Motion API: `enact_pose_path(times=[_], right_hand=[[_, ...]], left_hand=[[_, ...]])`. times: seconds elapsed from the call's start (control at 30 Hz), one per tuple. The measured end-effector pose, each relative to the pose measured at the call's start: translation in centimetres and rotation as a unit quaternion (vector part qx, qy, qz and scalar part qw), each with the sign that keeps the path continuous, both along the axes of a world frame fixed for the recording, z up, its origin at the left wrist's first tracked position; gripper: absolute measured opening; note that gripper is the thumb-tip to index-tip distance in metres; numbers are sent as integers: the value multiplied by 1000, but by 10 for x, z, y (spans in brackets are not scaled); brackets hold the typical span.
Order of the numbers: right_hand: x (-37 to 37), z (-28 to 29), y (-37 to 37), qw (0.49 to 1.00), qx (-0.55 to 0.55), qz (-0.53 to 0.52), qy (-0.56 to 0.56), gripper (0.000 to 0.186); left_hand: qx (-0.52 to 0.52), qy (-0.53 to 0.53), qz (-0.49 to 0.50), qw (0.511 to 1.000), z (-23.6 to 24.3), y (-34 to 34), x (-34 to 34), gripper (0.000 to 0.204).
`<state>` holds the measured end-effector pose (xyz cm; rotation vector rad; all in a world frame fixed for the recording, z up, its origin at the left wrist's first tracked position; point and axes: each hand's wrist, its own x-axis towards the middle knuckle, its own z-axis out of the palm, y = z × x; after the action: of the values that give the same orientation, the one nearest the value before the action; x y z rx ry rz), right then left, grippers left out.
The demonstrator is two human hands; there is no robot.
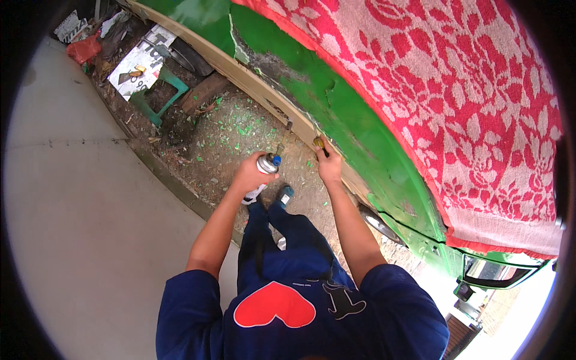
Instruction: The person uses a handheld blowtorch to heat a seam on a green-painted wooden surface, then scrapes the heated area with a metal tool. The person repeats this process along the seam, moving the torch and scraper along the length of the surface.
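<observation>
My left hand (247,175) is wrapped round a gas canister with a blow torch head (268,162). A blue knob sits on the torch, and its nozzle tilts up toward the car's lower edge. In my right hand (329,167) is a screwdriver (319,143) with a yellow and black handle. Its thin shaft reaches the beige lower strip (240,78) of the green car (378,153), just right of the nozzle. Paint is peeling and bare grey patches show along the body. Whether a flame burns I cannot make out.
A red and pale flowered blanket (444,108) covers the car's upper side. Left of the car stand a green plastic stool (171,96) and a printed sheet with small items on it. Green paint flakes litter the dirt by my feet. A pale wall or slab (78,204) borders the left.
</observation>
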<state>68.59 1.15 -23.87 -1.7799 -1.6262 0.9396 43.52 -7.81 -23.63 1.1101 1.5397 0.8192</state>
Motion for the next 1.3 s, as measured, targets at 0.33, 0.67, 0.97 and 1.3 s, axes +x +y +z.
enact_pose_path(times=[0.33,0.67,0.97,1.3], right_hand=[[-27,20,-3,994,-97,-56,11,43],[-19,20,-5,996,-84,-35,12,42],[-4,25,3,996,-82,-20,14,42],[-7,22,-3,998,-44,-32,4,38]], left_hand=[[-15,-36,2,999,-4,4,13,77],[-53,-6,2,999,7,6,17,82],[-31,3,-6,1000,-1,12,23,77],[-41,-34,9,999,5,2,14,79]])
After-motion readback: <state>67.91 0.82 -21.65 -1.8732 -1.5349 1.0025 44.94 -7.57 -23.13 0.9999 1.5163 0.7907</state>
